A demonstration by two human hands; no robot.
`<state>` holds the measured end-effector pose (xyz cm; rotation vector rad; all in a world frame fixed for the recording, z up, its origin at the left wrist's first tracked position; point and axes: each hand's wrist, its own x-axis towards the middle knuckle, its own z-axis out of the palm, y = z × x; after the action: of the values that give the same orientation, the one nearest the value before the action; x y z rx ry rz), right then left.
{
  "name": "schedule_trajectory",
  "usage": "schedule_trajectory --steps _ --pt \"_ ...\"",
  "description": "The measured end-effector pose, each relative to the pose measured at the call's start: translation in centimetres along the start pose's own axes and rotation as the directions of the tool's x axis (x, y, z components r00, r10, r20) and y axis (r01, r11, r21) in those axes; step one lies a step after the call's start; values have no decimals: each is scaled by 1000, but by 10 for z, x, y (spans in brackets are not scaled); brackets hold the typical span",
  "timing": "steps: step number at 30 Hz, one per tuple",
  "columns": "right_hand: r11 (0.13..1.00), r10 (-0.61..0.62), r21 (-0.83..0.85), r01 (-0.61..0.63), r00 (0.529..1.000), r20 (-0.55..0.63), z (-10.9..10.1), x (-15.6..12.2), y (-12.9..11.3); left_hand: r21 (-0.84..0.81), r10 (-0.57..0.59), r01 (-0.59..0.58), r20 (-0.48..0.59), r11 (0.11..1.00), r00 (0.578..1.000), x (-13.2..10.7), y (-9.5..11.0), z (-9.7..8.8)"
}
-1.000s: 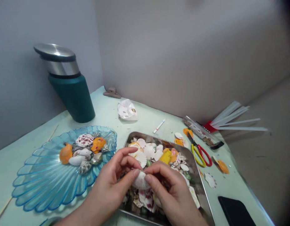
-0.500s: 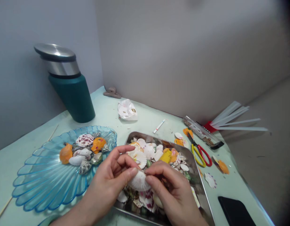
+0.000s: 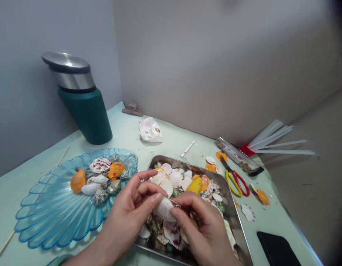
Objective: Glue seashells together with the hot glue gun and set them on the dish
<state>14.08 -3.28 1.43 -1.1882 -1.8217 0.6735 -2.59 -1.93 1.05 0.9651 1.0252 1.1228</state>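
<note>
Both my hands meet over the near part of a metal tray (image 3: 244, 242) heaped with several seashells. My left hand (image 3: 130, 216) and my right hand (image 3: 204, 229) pinch the same white scallop shell (image 3: 163, 208) between thumbs and fingers, holding it just above the pile. My left index finger sticks out over the tray's left rim. To the left lies a blue shell-shaped glass dish (image 3: 51, 218) with several shells at its far end, among them orange ones (image 3: 78, 181).
A teal flask with a steel lid (image 3: 82, 107) stands at the back left. Right of the tray lie yellow-and-red scissors (image 3: 237, 183), loose shells, a clear packet (image 3: 237, 157) and a black phone (image 3: 277, 251). A white pen (image 3: 187, 149) and crumpled paper (image 3: 150, 130) lie behind.
The white scallop shell has turned and tilted between my fingers, now showing narrower. My hands stay in nearly the same place over the tray.
</note>
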Motion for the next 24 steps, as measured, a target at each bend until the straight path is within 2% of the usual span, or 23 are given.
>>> schedule_trajectory --steps 4,7,10,12,15,20,24 --pt "999 37 18 -35 993 -116 1 1 0 41 83 -81 -60 996 995 0 -5 2" --pt "999 33 16 -30 978 -207 2 2 1 140 163 -146 -126 979 979 -3 -11 4" --pt "999 36 6 -36 973 -227 3 1 2 241 200 -166 -121 956 972 -6 -16 4" --pt "999 43 17 -40 979 -198 3 -1 3 234 181 -158 -83 959 980 -7 -16 3" --pt "999 23 45 -17 989 -145 4 -2 3 111 90 -87 -20 990 996 -7 -11 3" --pt "991 -104 81 110 992 -70 2 2 -1 -33 -14 15 42 999 999 -5 -1 3" --pt "980 -199 18 199 980 -21 0 4 -1 -76 -61 67 86 995 994 -6 1 0"
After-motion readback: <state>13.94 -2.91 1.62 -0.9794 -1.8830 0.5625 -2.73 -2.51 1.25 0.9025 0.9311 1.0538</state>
